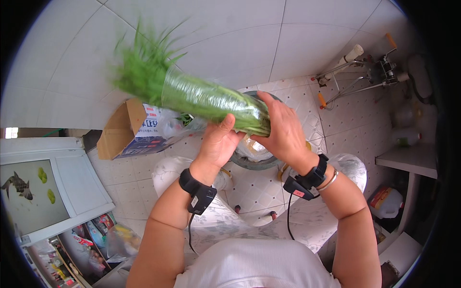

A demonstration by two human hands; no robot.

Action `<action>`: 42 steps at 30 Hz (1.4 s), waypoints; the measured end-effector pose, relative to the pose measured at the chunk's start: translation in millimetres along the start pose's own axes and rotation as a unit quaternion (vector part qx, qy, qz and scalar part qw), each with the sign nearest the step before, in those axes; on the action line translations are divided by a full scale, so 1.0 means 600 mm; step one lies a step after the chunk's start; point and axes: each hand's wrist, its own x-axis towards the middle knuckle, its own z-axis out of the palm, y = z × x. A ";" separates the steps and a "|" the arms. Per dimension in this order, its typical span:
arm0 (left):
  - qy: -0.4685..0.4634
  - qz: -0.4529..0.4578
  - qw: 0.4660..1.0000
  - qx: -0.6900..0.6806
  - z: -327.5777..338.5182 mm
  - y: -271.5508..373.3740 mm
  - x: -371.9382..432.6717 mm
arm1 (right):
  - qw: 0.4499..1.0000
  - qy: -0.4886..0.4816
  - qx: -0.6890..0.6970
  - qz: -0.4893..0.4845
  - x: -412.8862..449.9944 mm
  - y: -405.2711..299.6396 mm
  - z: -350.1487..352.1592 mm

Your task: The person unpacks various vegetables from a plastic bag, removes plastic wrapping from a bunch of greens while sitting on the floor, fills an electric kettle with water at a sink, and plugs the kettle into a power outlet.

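A bundle of long green leafy vegetables (216, 99), wrapped in clear plastic film, is held slanting above my knees. Its loose leaf tips point to the upper left and look blurred. My right hand (286, 131) grips the cut-stem end, fingers over the far side and thumb on the near side. Against the lower edge of the bundle is my left hand (218, 144), its thumb pressed on the wrap and its palm turned up. Below the stems stands a round grey-green tub (248, 165), partly covered by the bundle and my hands. A clear plastic bag (254, 150) lies in it.
An opened cardboard box (126, 135) with plastic bags beside it stands on the tiled floor to the left. A folded metal frame with orange grips (354, 81) leans at the upper right. Left is a cabinet door (47, 194); right, a shelf (407, 160) above a plastic jug (387, 202).
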 end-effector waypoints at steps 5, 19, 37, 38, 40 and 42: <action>0.030 0.000 0.999 -0.032 -0.008 0.025 -0.002 | 0.950 -0.087 0.290 0.078 0.008 0.012 -0.020; -0.030 -0.008 0.998 -0.055 -0.005 0.019 -0.012 | 0.991 0.002 0.136 -0.011 -0.016 -0.003 0.007; 0.022 0.083 0.995 0.049 -0.013 0.020 0.006 | 0.985 0.054 0.129 -0.103 0.024 0.009 -0.015; 0.026 0.104 0.993 0.055 -0.010 0.012 0.004 | 0.984 0.073 0.126 -0.098 0.025 -0.006 -0.013; 0.040 0.108 0.993 0.024 0.006 0.008 0.000 | 0.985 0.085 0.133 -0.068 0.023 -0.006 -0.001; 0.045 0.111 0.992 0.041 0.006 0.004 -0.002 | 0.984 0.096 0.142 -0.039 0.025 -0.008 0.005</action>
